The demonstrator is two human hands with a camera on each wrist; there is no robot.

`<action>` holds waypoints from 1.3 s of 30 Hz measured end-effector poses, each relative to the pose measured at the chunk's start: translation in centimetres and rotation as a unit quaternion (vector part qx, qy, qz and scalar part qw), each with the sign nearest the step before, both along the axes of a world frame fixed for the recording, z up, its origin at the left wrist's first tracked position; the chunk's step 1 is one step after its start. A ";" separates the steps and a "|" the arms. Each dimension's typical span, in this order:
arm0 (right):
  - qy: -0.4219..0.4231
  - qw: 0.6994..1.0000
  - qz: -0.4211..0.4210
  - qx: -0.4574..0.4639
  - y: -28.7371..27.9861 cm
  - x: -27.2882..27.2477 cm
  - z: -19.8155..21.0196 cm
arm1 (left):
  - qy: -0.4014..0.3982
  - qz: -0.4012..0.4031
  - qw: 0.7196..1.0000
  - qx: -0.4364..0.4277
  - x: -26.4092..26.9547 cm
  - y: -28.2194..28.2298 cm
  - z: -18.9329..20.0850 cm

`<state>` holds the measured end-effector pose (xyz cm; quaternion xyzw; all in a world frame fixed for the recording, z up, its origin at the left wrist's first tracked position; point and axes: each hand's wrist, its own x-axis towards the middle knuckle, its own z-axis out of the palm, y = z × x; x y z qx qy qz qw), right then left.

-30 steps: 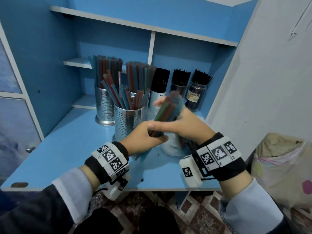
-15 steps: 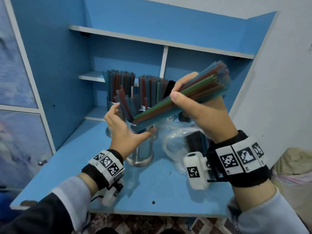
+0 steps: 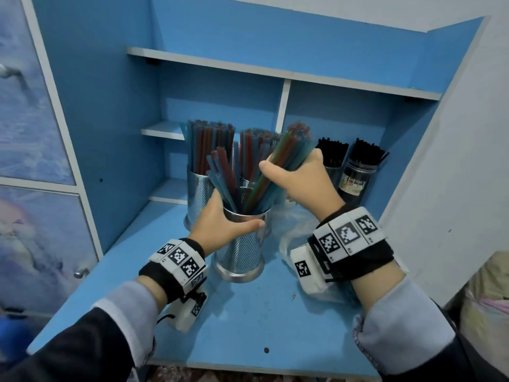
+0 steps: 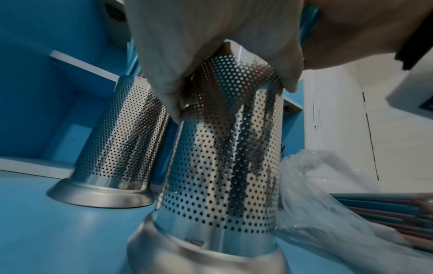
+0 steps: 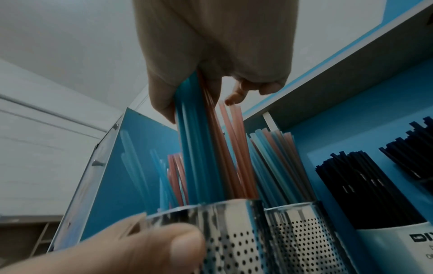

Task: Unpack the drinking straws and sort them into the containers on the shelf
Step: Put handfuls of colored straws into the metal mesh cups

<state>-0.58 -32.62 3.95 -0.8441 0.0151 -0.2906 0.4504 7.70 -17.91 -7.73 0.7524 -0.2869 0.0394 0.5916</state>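
Left hand (image 3: 220, 224) wrapped around rim of front perforated steel holder (image 3: 242, 252) standing on blue desk (image 3: 248, 321). Right hand (image 3: 300, 180) clasping bundle of coloured straws (image 3: 264, 183), tilted, lower ends inside that holder. Clear plastic bag (image 4: 328, 194) lying just beside holder, straws inside

a blue desk (image 3: 248, 326) with blue shelves (image 3: 209, 64) edged in white stands against a white wall (image 3: 468, 133). a patterned cabinet door (image 3: 27, 106) sits left
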 end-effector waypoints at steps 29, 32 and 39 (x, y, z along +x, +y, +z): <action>-0.176 0.930 0.025 -0.321 3.0 -0.5 -2.2 | 0.017 -0.042 0.998 -0.052 -1.0 0.2 0.2; -0.236 0.931 0.001 -0.277 1.8 -1.6 -2.4 | 0.018 0.006 0.999 -0.044 -1.7 0.3 -0.1; -0.117 0.974 -0.075 -0.181 -4.5 -5.5 -3.1 | -0.118 0.251 0.960 -0.026 -6.1 0.0 -0.1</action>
